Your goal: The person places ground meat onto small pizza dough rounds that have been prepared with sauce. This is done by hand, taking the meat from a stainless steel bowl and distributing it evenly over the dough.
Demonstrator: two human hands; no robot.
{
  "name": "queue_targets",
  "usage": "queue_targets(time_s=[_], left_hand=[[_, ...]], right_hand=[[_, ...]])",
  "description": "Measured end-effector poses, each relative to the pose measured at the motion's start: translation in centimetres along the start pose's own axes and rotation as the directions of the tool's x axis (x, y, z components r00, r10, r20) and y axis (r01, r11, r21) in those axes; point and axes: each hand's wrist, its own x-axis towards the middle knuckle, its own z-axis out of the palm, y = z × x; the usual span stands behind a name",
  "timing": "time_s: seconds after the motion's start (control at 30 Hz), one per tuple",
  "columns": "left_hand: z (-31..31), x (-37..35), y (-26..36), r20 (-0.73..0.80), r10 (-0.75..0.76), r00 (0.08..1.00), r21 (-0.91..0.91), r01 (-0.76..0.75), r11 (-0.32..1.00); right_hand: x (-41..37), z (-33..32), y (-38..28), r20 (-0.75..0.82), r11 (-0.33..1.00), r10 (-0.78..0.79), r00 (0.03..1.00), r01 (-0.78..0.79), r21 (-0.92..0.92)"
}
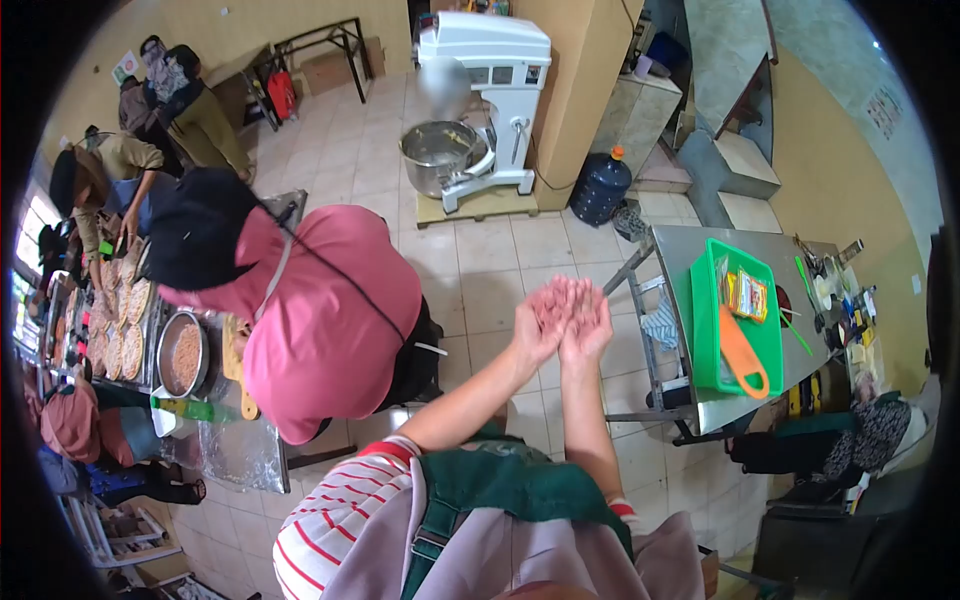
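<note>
Two hands, side by side, palms up. Left hand (541,318) and right hand (586,322): both open and lightly cupped, inner edges together, fingers pointing away from the body. Whether anything small lies in the palms: cannot tell.

To the right, apart from the hands: metal table (675,255) bearing a green basket (704,330). An orange tool (742,355) with a holed end leans inside it, crossing the near part of the rim; yellow-and-red packets (748,297) lie farther in. Striped cloth (660,325) hangs below table height, near the table's left side.

To the left: co-worker in pink (330,310), black cap, bent toward a work table (240,455). On that surface, a metal bowl (204,352) of brownish crumbly material, with a green bottle (190,408) on its side near it. Flat pale pieces (130,315) sit in rows beyond.

Farther ahead: white mixer (485,45) with steel mixing bowl (430,170), standing on a pallet (470,212). Blue water jug (600,190), orange cap, upright on floor just beside.
</note>
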Motion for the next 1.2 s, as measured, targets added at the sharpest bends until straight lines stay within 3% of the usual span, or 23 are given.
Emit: queue_targets(time_s=[0.07, 0.13, 0.17, 0.23, 0.37, 0.43, 0.5, 0.57, 0.63, 0.7, 0.77, 0.9, 1.0, 1.13, 1.2], left_hand=[[0.1, 5.4, 2.5, 0.077, 0.049, 0.996, 0.091, -0.056, 0.994], [4.3, 9.3, 3.6, 0.026, 0.153, 0.988, 0.140, -0.155, 0.978], [6.0, 10.9, 4.3, 0.005, 0.162, 0.987, 0.133, -0.161, 0.978], [8.7, 13.7, 5.9, 0.045, 0.277, 0.960, 0.208, -0.280, 0.937], [10.2, 18.2, 8.6, -0.016, 0.460, 0.888, 0.273, -0.439, 0.856], [8.6, 21.3, 11.2, 0.115, 0.489, 0.865, 0.293, -0.500, 0.815], [6.3, 24.8, 14.5, 0.218, 0.501, 0.838, 0.342, -0.546, 0.765], [7.8, 27.7, 16.0, 0.171, 0.663, 0.729, 0.448, -0.657, 0.606], [10.6, 30.6, 17.3, 0.129, 0.829, 0.545, 0.588, -0.715, 0.378], [13.1, 32.6, 19.0, 0.148, 0.885, 0.441, 0.575, -0.767, 0.286], [15.5, 34.3, 21.4, 0.173, 0.912, 0.371, 0.589, -0.781, 0.206], [17.8, 35.9, 26.9, 0.223, 0.941, 0.253, 0.576, -0.813, 0.082], [18.6, 35.4, 30.5, 0.202, 0.977, 0.067, 0.682, -0.726, -0.091], [20.1, 35.0, 35.1, 0.235, 0.968, -0.091, 0.690, -0.686, -0.232], [20.8, 35.2, 38.4, 0.254, 0.955, -0.152, 0.713, -0.638, -0.291]], right_hand=[[4.6, 2.7, 1.3, 0.067, 0.995, 0.026, 0.997, -0.019, -0.095], [9.1, 5.5, 2.6, 0.173, 0.979, 0.019, 0.985, 0.017, -0.205], [10.9, 6.7, 3.3, 0.150, 0.978, 0.025, 0.988, 0.008, -0.211], [14.1, 8.6, 5.0, 0.312, 0.958, 0.014, 0.950, 0.077, -0.277], [19.3, 10.2, 8.5, 0.318, 0.918, 0.056, 0.947, 0.077, -0.390], [22.6, 10.2, 10.6, 0.342, 0.848, 0.063, 0.938, 0.130, -0.513], [25.9, 10.7, 12.1, 0.298, 0.847, 0.191, 0.935, -0.003, -0.532], [29.1, 12.4, 13.5, 0.234, 0.811, 0.383, 0.894, -0.204, -0.548], [33.6, 12.7, 15.9, 0.234, 0.814, 0.416, 0.879, -0.245, -0.527], [37.0, 14.1, 18.1, 0.210, 0.758, 0.519, 0.828, -0.333, -0.561], [39.8, 16.1, 20.6, 0.189, 0.726, 0.578, 0.794, -0.395, -0.563], [43.1, 17.7, 26.6, 0.229, 0.616, 0.745, 0.627, -0.513, -0.598], [42.9, 18.6, 30.7, 0.103, 0.514, 0.784, 0.613, -0.548, -0.660], [55.6, 6.6, 43.3, -0.009, 0.364, 0.897, 0.442, -0.749, -0.553], [54.8, 8.4, 45.9, 0.029, 0.328, 0.925, 0.379, -0.757, -0.565]])
